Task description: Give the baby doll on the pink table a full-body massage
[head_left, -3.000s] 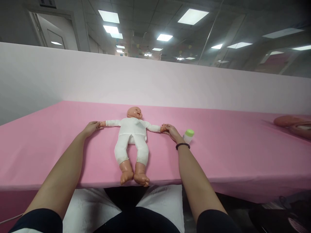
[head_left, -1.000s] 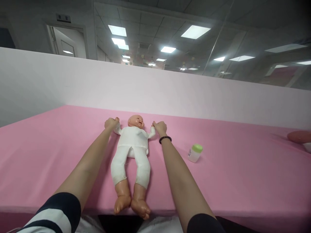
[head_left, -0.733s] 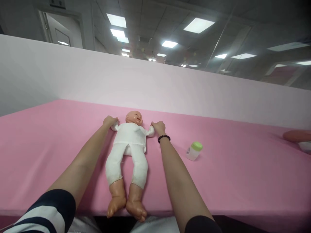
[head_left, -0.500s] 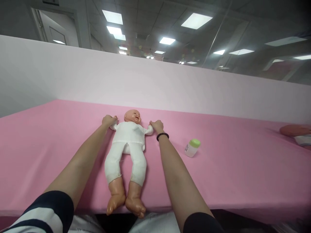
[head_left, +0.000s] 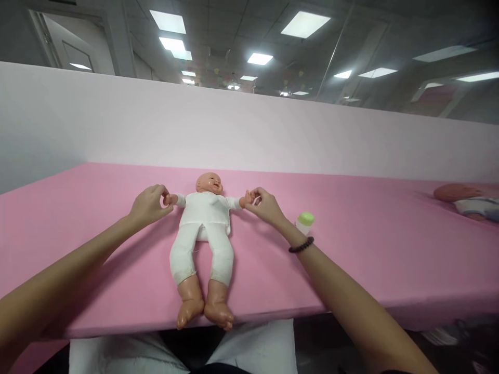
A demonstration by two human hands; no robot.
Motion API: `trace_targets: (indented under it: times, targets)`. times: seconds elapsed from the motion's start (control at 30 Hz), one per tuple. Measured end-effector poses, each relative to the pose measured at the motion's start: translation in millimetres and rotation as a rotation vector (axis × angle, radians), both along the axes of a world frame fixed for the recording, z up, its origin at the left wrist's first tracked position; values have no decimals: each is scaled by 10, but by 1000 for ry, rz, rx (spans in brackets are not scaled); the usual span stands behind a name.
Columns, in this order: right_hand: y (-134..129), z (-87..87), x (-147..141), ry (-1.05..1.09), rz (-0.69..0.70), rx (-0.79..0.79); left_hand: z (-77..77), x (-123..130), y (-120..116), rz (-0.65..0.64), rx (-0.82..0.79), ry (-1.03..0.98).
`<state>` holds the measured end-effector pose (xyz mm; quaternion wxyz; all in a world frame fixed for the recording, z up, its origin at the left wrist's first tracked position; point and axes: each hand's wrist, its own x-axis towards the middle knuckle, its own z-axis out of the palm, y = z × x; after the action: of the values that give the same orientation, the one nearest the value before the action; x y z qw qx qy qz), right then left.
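Pink cloth [head_left: 390, 259] covers the long table in my feed, and the baby doll [head_left: 201, 218] lies on its back near the middle of it, in a white cloth suit, arms out to the sides, with its vinyl feet [head_left: 216, 310] at the near edge. The left hand [head_left: 149, 205] sits at the doll's right hand, fingers curled toward the thumb in a loose ring. The right hand [head_left: 265, 204] reaches the doll's left hand, its fingers slightly apart and their tips at the small vinyl fist. From here I cannot tell whether either hand is truly pinching or only touching. For a hold like this, I would keep the pressure light and at the fingertips, taking the firm vinyl hand rather than the soft stuffed sleeve, and keep both arms level so the body stays flat and centred. Just beyond the right hand stands a small bottle [head_left: 304, 222] with a green cap, upright. Its body looks pale, but I cannot tell what is in it or how full it is. A dark beaded bracelet [head_left: 301, 244] circles the right wrist, and a second doll [head_left: 463, 200] lies far off to the right on the same table.
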<state>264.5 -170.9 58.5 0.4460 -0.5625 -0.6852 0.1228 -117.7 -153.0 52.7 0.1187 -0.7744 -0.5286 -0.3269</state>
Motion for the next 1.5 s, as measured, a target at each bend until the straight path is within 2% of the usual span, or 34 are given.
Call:
trace_targets:
  times: [0.13, 0.23, 0.3, 0.4, 0.5, 0.57, 0.67, 0.73, 0.83, 0.9, 0.93, 1.0, 1.1, 1.23, 1.4, 1.5]
  targets:
    - [-433, -314, -58, -235, -36, -70, -284, 40, -306, 12, 45, 268]
    - [-557, -511, -93, -346, -87, -138, -438, 110, -415, 42, -18, 403]
    - [-578, -588, -110, -375, -98, -184, -464, 152, -454, 70, -90, 450]
    - [-591, -622, -127, -357, -103, -259, -422, 193, -497, 116, -195, 466]
    - [-617, -569, -131, -344, -91, -299, -335, 205, -533, 137, -273, 471]
    - [-622, -484, -120, -315, -90, -281, -246, 197, -540, 172, -313, 422]
    - [-533, -282, -81, -189, -102, -200, -53, 166, -474, 244, -350, 240]
    - [-373, -118, -57, -75, -125, -148, 95, 146, -347, 244, -319, 83]
    - [15, 107, -66, 110, -159, -87, 276, 161, -20, 175, -223, -168]
    - [328, 203, -115, 247, -126, -104, 336, 221, 252, 141, -199, -345]
    - [484, 229, -150, 304, -86, -140, 346, 266, 391, 150, -206, -429]
    - [773, 241, -227, 323, -96, -222, 328, 374, 653, 202, -227, -552]
    - [1113, 178, -313, 233, -201, -305, 237, 531, 989, 292, -271, -564]
    - [1385, -1, -322, 163, -272, -360, 61, 648, 1327, 373, -373, -418]
    - [1529, -276, -279, 118, -315, -404, -149, 650, 1613, 376, -569, -315]
    - [1543, -394, -278, 145, -301, -424, -225, 635, 1713, 387, -599, -302]
